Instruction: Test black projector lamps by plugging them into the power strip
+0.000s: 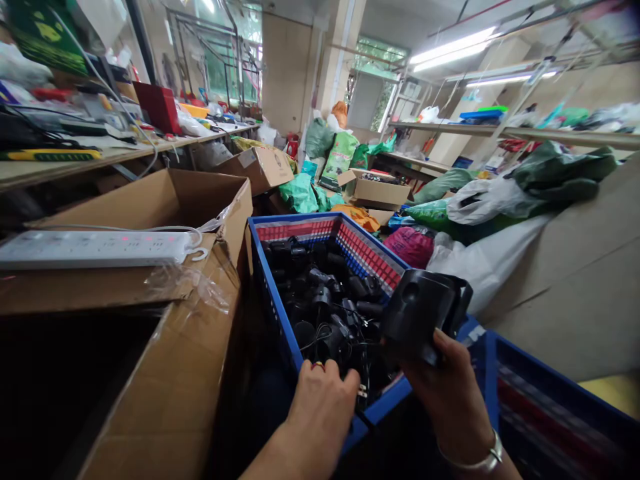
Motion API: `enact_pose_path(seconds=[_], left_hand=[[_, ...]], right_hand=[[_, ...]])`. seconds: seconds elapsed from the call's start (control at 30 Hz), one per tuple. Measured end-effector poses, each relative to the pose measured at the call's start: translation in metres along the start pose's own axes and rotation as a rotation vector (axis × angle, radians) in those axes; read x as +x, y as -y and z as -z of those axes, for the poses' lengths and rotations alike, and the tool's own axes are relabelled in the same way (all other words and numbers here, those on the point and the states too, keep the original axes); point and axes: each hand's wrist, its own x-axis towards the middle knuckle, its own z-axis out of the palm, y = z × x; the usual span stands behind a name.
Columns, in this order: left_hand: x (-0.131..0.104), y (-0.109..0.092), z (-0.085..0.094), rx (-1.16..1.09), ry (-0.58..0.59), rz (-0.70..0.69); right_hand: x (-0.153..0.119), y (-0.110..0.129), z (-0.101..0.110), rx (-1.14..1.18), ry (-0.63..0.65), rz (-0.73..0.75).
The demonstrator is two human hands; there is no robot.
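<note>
In my right hand (453,393) is a black plastic housing (415,310), rounded with a small round recess, held above the crate's near right corner. Blue plastic crate (280,313) walls surround a heap of black plastic devices (323,293) with thin black cables. My left hand (325,407) reaches over the crate's near edge with its fingers curled down. What those fingers hold is hidden. Beside its thumb a small plug (361,392) with metal prongs shows.
At the left stands an open cardboard box (165,373) with a white power strip (95,248) across it. A second blue crate (560,393) is at lower right. Filled bags (410,247) and an open carton (377,193) lie beyond. A cluttered workbench (180,141) runs along the left.
</note>
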Motion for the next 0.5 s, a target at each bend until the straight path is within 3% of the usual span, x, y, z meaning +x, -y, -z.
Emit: enact_pose_path(seconds=[0.13, 0.2, 0.3, 0.4, 0.5], left_hand=[[-0.001, -0.005, -0.009, 0.012, 0.147, -0.077], [-0.002, -0.002, -0.01, -0.012, 0.151, -0.062], [-0.004, 0.008, -0.001, -0.09, -0.01, 0.005], [-0.006, 0.021, 0.018, -0.237, -0.243, 0.076], [-0.004, 0.03, 0.029, -0.652, -0.509, 0.136]], right_hand=[[-0.007, 0.012, -0.012, 0.067, 0.002, -0.051], [-0.009, 0.01, -0.018, 0.138, 0.025, -0.092], [-0.01, 0.0, -0.02, 0.224, 0.016, -0.146], [-0.008, -0.009, -0.008, 0.179, -0.103, -0.115], [-0.004, -0.004, 0.008, 0.07, -0.24, -0.047]])
